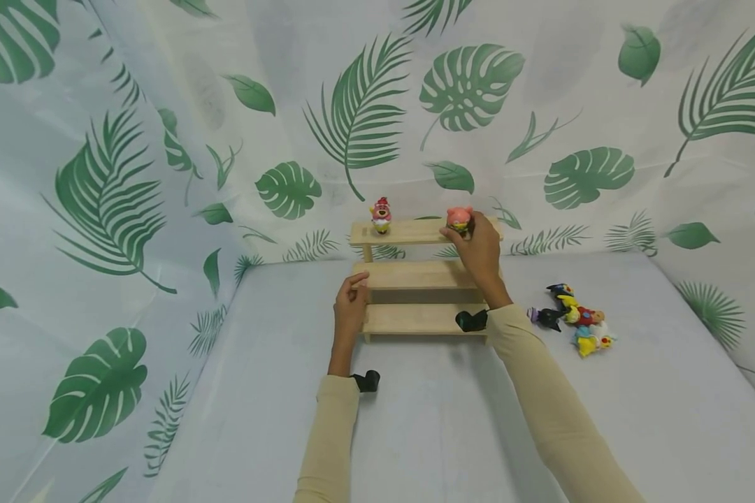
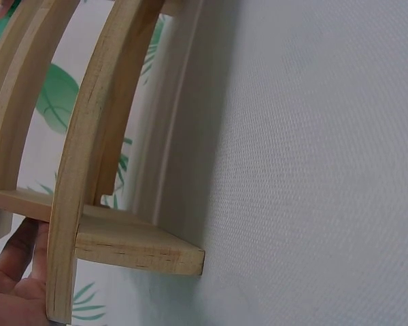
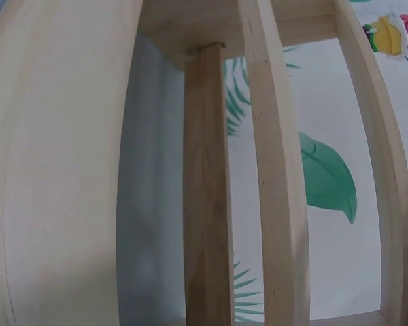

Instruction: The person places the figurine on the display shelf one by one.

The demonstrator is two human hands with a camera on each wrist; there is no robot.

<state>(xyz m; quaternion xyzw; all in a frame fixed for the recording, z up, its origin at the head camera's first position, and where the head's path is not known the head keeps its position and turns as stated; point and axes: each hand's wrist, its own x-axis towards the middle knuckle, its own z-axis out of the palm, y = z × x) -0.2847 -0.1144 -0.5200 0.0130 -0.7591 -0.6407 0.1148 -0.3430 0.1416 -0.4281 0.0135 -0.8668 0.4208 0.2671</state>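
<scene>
A pink round-headed figurine (image 1: 458, 218) is pinched by my right hand (image 1: 482, 249) at the right part of the top tier of a wooden three-tier shelf (image 1: 415, 318). On the left part of that tier stands a pink figurine with a red hat (image 1: 381, 216), also seen at the upper right of the right wrist view. My left hand (image 1: 350, 302) grips the left end of the middle tier. In the left wrist view, fingers (image 2: 15, 255) show at the end of a wooden board (image 2: 68, 204). The right hand is out of sight in the right wrist view.
Several small colourful figurines (image 1: 581, 318) lie in a heap on the white cloth to the right of the shelf. Behind the shelf rises a white cloth wall (image 1: 377, 91) printed with green leaves. Black wrist mounts (image 1: 472, 321) sit on both sleeves.
</scene>
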